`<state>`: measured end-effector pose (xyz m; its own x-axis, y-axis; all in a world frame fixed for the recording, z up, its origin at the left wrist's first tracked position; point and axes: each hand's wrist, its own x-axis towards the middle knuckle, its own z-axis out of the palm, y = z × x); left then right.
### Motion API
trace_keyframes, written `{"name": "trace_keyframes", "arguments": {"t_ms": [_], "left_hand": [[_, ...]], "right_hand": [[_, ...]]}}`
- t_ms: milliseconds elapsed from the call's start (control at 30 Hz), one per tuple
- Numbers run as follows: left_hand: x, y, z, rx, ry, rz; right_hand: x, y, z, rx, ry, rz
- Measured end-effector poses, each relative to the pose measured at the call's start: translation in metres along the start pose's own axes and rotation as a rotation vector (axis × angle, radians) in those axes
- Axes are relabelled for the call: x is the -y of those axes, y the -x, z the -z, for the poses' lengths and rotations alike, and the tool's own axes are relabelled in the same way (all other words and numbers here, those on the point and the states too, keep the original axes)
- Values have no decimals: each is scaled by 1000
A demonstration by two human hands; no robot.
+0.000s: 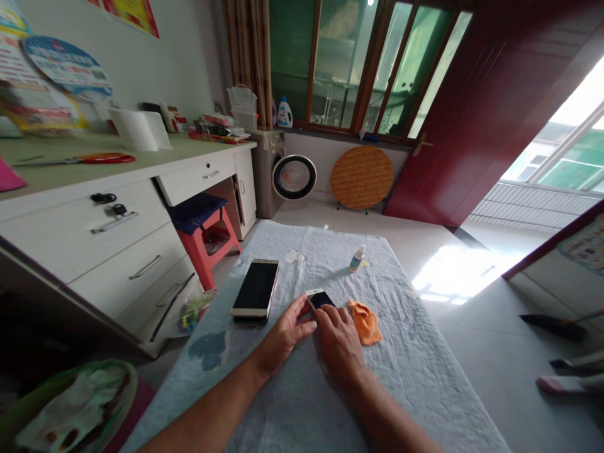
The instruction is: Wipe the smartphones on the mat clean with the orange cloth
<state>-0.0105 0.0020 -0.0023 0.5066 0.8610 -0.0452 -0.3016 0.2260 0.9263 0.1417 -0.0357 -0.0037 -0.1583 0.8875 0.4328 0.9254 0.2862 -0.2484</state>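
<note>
A small smartphone point(321, 299) with a white frame and dark screen is between my hands, low over the cloth-covered table. My left hand point(284, 328) grips its left edge, fingers behind and thumb stretched out in front. Fingers of my right hand point(340, 336) are bent over the lower right part of the screen and hide it. An orange cloth point(365, 322) lies crumpled just right of my right hand. To the left rests a larger gold-framed phone point(256, 288), dark screen up, seemingly on top of another. Behind the cloth stands a small spray bottle point(357, 258), upright.
A light blue cloth point(302, 251) covers the table. At left are a white desk point(117, 245), a red stool point(212, 242) and a waste bin point(134, 393). Beyond the table stand a washing machine point(265, 151) with its door open and a round wooden tabletop point(361, 177).
</note>
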Motion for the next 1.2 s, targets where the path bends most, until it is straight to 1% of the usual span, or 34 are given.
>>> {"name": "trace_keyframes", "arguments": {"t_ms": [133, 300, 400, 500, 667, 733, 800, 900, 967, 1033, 1133, 1200], "left_hand": [[0, 0, -2, 27, 36, 19], [1, 2, 1, 3, 23, 49], [1, 3, 2, 1, -6, 59], [0, 2, 1, 1, -17, 37], [-1, 1, -3, -12, -60, -2], [-2, 2, -4, -27, -99, -49], [-2, 4, -5, -62, -167, -142], [-4, 9, -7, -150, -317, -293], [-6, 13, -8, -190, -403, -343], [-7, 15, -9, -193, -467, -362], [-6, 17, -9, -178, -519, -365], [-5, 16, -9, -185, -528, -355]], "right_hand": [[7, 2, -8, 38, 4, -10], [8, 0, -5, 74, -21, -31], [5, 0, -2, 38, 6, -105], [2, 2, -4, -1, 71, -189], [0, 0, -8, 23, 46, -232], [1, -1, -6, 13, 22, -242], [2, -2, -2, -8, -3, -230], [-3, -4, 9, -64, -43, -193], [-14, -7, 19, -131, -50, -197], [-36, -11, 29, -222, -13, -243], [-81, -13, 39, -340, 84, -359], [-112, -11, 42, -367, 147, -449]]}}
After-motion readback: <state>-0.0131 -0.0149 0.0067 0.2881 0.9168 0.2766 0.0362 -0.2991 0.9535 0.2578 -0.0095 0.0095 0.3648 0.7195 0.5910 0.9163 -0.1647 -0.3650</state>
